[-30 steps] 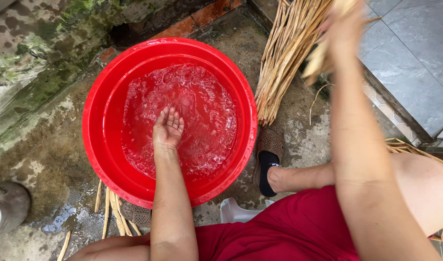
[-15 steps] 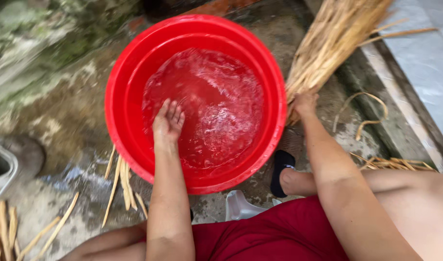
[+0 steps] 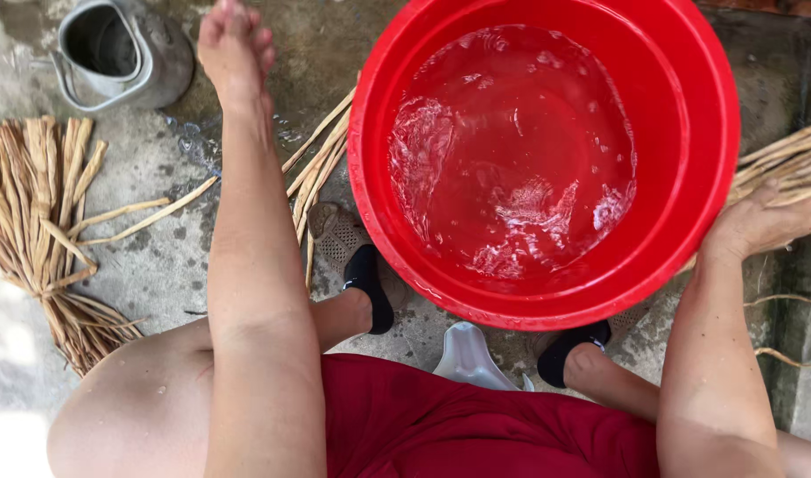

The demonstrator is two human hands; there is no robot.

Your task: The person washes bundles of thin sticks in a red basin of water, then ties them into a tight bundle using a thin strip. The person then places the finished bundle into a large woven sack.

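In the head view a large red basin [image 3: 547, 159] holds rippling water and sits on wet concrete ground [image 3: 158, 159]; it serves as the landmark, and no package, label or sign shows anywhere around it. Left of the basin, well apart from its rim, the left hand [image 3: 235, 44] is raised with its fingers bunched loosely together, holding nothing. Just beyond that hand, further left of the basin, stands a grey metal jug [image 3: 122, 53]. Far left of the basin lies a tied bundle of dried straw [image 3: 42, 230], and a few loose straw strips [image 3: 321, 155] lie against the basin's left side. At the basin's right edge the right hand [image 3: 764, 221] rests flat, fingers spread, on another sheaf of straw stalks [image 3: 791, 164]. Below the basin are the person's feet in dark socks and mesh shoes.

Compared with half a second ago, the left hand has left the water and moved out to the left, while the right hand has dropped onto the stalks.
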